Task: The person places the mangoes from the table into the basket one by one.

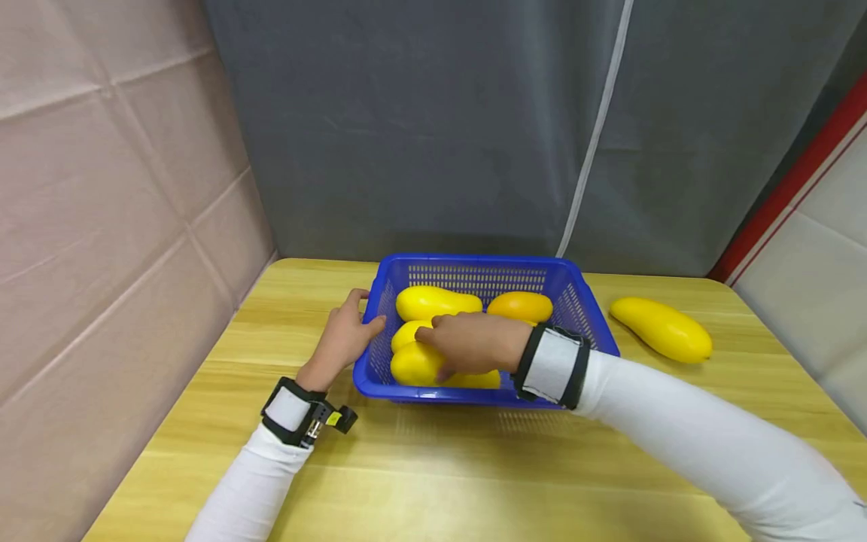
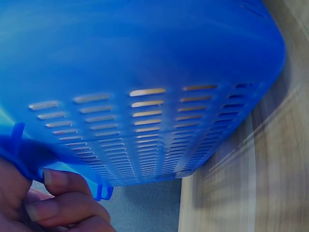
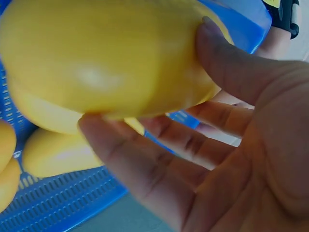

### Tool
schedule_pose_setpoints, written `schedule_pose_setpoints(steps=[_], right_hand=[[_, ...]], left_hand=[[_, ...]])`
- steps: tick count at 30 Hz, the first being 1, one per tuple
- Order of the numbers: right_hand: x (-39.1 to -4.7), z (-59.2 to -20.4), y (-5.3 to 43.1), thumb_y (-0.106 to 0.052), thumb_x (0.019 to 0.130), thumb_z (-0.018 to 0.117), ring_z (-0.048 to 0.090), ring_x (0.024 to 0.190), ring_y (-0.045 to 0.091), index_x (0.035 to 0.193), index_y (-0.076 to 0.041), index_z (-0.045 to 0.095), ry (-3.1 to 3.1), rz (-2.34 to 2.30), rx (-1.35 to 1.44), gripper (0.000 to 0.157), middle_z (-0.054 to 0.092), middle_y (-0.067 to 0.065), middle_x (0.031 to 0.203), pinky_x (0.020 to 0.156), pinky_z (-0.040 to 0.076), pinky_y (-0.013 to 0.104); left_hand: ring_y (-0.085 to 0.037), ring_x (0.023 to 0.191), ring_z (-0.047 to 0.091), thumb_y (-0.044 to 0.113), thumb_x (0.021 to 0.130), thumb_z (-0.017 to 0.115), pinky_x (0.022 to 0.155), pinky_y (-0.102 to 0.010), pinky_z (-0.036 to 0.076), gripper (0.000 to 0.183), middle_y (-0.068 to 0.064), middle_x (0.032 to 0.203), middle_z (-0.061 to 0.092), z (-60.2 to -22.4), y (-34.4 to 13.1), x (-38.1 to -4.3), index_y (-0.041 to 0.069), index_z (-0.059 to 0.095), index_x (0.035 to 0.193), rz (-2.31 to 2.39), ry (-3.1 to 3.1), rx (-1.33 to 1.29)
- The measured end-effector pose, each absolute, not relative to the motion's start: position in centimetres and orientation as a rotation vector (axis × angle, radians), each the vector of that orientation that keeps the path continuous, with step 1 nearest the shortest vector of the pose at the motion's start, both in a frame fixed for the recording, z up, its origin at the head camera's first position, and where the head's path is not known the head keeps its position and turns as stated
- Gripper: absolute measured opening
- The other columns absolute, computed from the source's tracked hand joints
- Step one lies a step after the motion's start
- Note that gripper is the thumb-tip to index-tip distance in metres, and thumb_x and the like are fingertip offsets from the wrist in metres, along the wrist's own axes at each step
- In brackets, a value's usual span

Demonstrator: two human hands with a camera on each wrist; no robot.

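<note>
A blue plastic basket [image 1: 484,260] with slotted walls holds several smooth yellow papayas, one [image 1: 436,302] lying at its back left and a more orange one [image 1: 520,306] at its back right. My left hand [image 1: 342,335] grips the basket's left rim, thumb on top; the left wrist view shows curled fingers [image 2: 72,208] by that rim. Inside the basket, my right hand [image 1: 474,340] holds the front-left papaya [image 1: 412,365]. Up close in the right wrist view, the thumb lies on one side of this papaya [image 3: 111,53] and the fingers on the other.
Another long yellow papaya [image 1: 662,330] lies on the wooden table [image 1: 433,474] to the right of the basket. A grey curtain [image 1: 420,128] hangs behind the table. Pale panels stand on the left [image 1: 115,263] and right.
</note>
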State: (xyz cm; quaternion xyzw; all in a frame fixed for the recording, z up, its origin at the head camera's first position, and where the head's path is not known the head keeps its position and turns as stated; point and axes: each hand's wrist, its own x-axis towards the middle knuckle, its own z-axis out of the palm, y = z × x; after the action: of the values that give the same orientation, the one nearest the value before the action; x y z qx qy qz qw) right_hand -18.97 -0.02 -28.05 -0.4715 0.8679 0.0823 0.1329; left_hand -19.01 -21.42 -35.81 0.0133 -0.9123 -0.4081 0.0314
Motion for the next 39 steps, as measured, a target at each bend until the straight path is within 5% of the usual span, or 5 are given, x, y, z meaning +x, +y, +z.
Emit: schedule_pose_setpoints(steps=[9,20,25,32,39], right_hand=[[-18.6,-28.6,-1.9,-0.046,0.090,0.060,0.064,0.086,0.023,0.137,-0.014,0.050,2.521,0.399,-1.382,0.058,0.064,0.006,0.110,0.076,0.054,0.038],[-18.4,-29.2,-1.1,-0.033,0.091,0.064,0.060,0.096,0.018,0.135,-0.016,0.048,2.459,0.342,-1.373,0.050,0.063,0.004,0.107,0.080,0.053,0.032],[-18.6,-28.0,0.5,-0.027,0.091,0.066,0.059,0.100,0.020,0.138,-0.013,0.047,2.471,0.263,-1.403,0.052,0.063,0.006,0.113,0.084,0.051,0.032],[-21.1,-25.1,4.2,-0.025,0.093,0.064,0.046,0.125,0.030,0.143,-0.012,0.044,2.561,0.022,-1.141,0.056,0.049,0.013,0.138,0.103,0.038,0.046],[-23.2,-24.4,8.7,-0.022,0.092,0.064,0.054,0.115,0.035,0.139,-0.006,0.048,2.722,-0.025,-1.055,0.052,0.052,0.019,0.133,0.092,0.047,0.047]], left_hand=[[-0.028,0.078,0.066,0.022,0.092,0.059,0.066,-0.040,0.056,0.054,-0.022,0.099,0.065,-35.8,-21.5,-19.0,-0.001,0.039,0.136,-1.211,-2.818,0.060],[-0.030,0.081,0.067,0.022,0.093,0.059,0.066,-0.040,0.056,0.055,-0.024,0.104,0.064,-35.9,-21.2,-18.6,-0.001,0.037,0.137,-1.245,-2.824,0.059],[-0.027,0.077,0.067,0.021,0.092,0.059,0.064,-0.037,0.057,0.056,-0.022,0.102,0.065,-35.7,-20.8,-18.7,-0.001,0.036,0.138,-1.278,-2.820,0.048],[-0.027,0.075,0.067,0.020,0.092,0.059,0.060,-0.036,0.056,0.056,-0.023,0.099,0.066,-35.5,-20.9,-18.8,-0.002,0.036,0.138,-1.283,-2.801,0.020],[-0.030,0.079,0.067,0.020,0.092,0.059,0.063,-0.038,0.056,0.055,-0.025,0.101,0.066,-35.9,-21.4,-18.5,-0.004,0.037,0.136,-1.272,-2.797,0.037]])
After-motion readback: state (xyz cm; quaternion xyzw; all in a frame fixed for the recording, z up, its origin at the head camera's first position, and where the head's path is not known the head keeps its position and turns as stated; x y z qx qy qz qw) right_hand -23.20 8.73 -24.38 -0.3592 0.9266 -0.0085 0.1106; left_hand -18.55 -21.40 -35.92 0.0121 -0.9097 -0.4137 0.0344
